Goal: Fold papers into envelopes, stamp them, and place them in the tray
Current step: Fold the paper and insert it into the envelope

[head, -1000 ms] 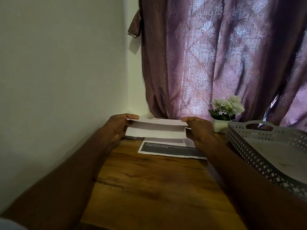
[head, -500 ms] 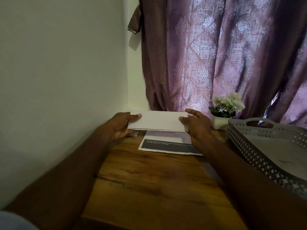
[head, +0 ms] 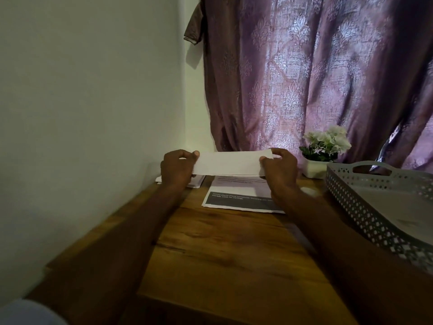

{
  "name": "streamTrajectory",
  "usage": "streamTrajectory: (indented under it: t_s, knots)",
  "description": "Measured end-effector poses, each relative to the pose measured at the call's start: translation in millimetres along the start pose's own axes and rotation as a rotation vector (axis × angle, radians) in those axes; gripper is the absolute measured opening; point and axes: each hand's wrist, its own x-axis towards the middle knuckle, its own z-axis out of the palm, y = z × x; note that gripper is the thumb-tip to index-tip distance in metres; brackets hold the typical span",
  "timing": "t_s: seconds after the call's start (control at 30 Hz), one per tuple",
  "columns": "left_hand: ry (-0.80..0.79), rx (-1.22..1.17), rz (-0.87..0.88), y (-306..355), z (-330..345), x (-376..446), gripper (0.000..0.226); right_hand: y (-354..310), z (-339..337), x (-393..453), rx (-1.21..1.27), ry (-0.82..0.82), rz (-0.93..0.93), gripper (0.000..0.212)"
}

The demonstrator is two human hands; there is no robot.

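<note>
A folded white paper (head: 228, 163) is held up above the far end of the wooden table (head: 229, 249). My left hand (head: 178, 168) pinches its left end and my right hand (head: 280, 170) pinches its right end, fingers curled over the top edge. Under it lies a printed sheet with a dark band (head: 236, 195). More white paper (head: 196, 181) lies behind my left hand, partly hidden. The grey perforated tray (head: 365, 207) stands at the right, nothing visible inside it.
A white pot of white flowers (head: 323, 148) stands at the back right, close to the tray's handle. A purple patterned curtain (head: 316, 73) hangs behind the table. A plain wall (head: 89, 113) runs along the table's left edge.
Both hands lifted the folded paper and turned it up to face me. The fingers have curled tighter onto its two ends.
</note>
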Motion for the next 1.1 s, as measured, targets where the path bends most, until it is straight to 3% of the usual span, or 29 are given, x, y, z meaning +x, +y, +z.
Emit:
streamTrajectory:
  t_s: [0.1, 0.23, 0.5, 0.63, 0.77, 0.9, 1.0, 1.1]
  knots:
    - [0.107, 0.121, 0.053, 4, -3, -21, 0.034, -11, 0, -14, -0.108, 0.016, -0.171, 0.03]
    - [0.208, 0.065, 0.031, 11, -23, -43, 0.033, -20, -3, -33, -0.276, -0.047, -0.322, 0.043]
    - [0.195, 0.13, 0.117, 15, -50, -80, 0.011, -50, -36, -78, -0.41, -0.103, -0.244, 0.047]
    - [0.181, 0.292, 0.31, 14, -64, -109, 0.007, -44, -64, -105, -0.536, -0.086, -0.208, 0.02]
    - [-0.001, 0.411, 0.484, 16, -74, -137, 0.015, -29, -86, -133, -0.719, -0.182, -0.259, 0.02]
    - [-0.376, 0.672, 0.733, 23, -77, -160, 0.044, -6, -91, -147, -0.867, -0.32, -0.519, 0.039]
    - [-0.584, 0.629, 0.697, 27, -78, -165, 0.055, -1, -86, -151, -0.836, -0.588, -0.631, 0.038]
    - [-0.731, 0.659, 0.644, 24, -78, -162, 0.063, -1, -85, -152, -0.925, -0.794, -0.628, 0.047]
